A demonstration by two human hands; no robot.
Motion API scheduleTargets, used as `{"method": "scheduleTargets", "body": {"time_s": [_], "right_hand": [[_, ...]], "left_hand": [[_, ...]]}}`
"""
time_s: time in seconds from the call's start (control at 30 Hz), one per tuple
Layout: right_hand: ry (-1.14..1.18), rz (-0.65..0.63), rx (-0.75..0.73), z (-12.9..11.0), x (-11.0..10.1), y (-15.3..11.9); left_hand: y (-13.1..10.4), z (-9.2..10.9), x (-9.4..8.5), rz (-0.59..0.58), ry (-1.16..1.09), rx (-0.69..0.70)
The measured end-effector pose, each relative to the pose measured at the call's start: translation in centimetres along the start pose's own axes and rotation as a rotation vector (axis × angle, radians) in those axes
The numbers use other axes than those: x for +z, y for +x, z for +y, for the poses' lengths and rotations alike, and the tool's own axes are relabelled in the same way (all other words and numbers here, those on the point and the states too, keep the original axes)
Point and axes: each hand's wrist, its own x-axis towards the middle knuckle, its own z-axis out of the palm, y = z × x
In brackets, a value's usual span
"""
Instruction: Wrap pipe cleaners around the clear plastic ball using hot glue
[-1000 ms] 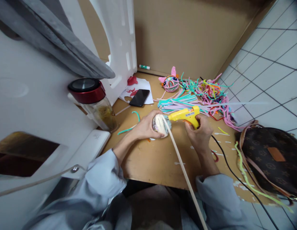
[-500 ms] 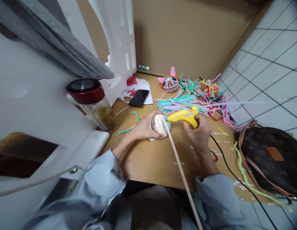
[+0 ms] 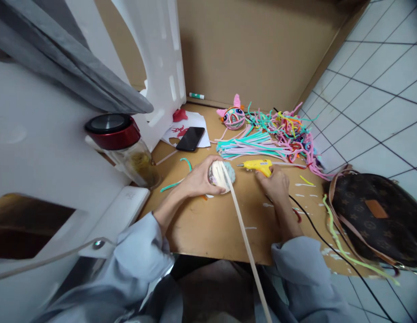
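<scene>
My left hand (image 3: 200, 177) is closed around a small ball (image 3: 219, 176) partly wrapped in cream and pale blue fuzzy strips. From the ball a long cream pipe cleaner (image 3: 244, 237) trails down toward my lap. My right hand (image 3: 274, 183) grips the handle of a yellow hot glue gun (image 3: 258, 166), with a glue stick out of its back and a black cord (image 3: 316, 224) running off to the lower right. The gun's metal nozzle points left at the ball, a small gap apart from it. Blobs of dried glue dot the table near my right hand.
Behind my hands lie a bundle of mint and pink pipe cleaners (image 3: 252, 144), a tangled heap of them (image 3: 289, 128) and a pink-eared ball figure (image 3: 233, 117). A phone (image 3: 190, 138) rests on paper. A glass flask (image 3: 137, 163) stands left; a brown bag (image 3: 383, 215) sits right.
My right hand has drawn the glue gun back from the ball and tilted it lower, so its nozzle no longer meets the ball. My left hand keeps its hold. The view has shifted slightly.
</scene>
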Motion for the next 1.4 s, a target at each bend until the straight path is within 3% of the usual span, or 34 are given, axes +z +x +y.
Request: {"method": "scheduleTargets", "body": {"time_s": [0.2,0.3,0.37,0.43,0.53,0.63,0.7,0.87,1.13,1.4], "right_hand": [[-0.267,-0.173,-0.026,0.0,-0.3,-0.4],[-0.319,-0.123,-0.067,-0.1,-0.3,-0.7],[-0.294,-0.025,-0.146,-0.3,-0.2,-0.9],[-0.177,0.119,-0.320,-0.9,-0.2,-1.5],[0.069,0.333,-0.705,-2.5,-0.6,-3.5],[0.209,0.443,-1.052,-4.2,-1.5,-5.9],[0.259,0.500,-1.127,-4.9,-1.9,-7.1],[0.461,0.478,-1.073,-4.7,-1.5,-7.2],[0.672,0.293,-0.935,-4.2,0.2,-6.3],[0.648,0.248,-0.954,-4.2,0.4,-5.7]], "left_hand": [[0.0,-0.1,0.0,0.000,0.020,0.000],[0.0,-0.1,0.1,-0.005,0.004,-0.014],[0.0,-0.1,0.1,-0.003,0.004,-0.030],[0.0,0.0,0.1,0.000,0.017,-0.043],[0.0,0.0,0.1,0.011,0.034,-0.035],[0.0,0.0,0.1,0.012,0.002,-0.009],[0.0,0.0,0.1,0.012,-0.022,0.008],[0.0,0.2,0.1,0.012,-0.019,-0.022],[-0.1,0.5,0.0,0.004,-0.024,-0.062],[-0.1,0.1,0.2,-0.002,-0.074,-0.045]]}}
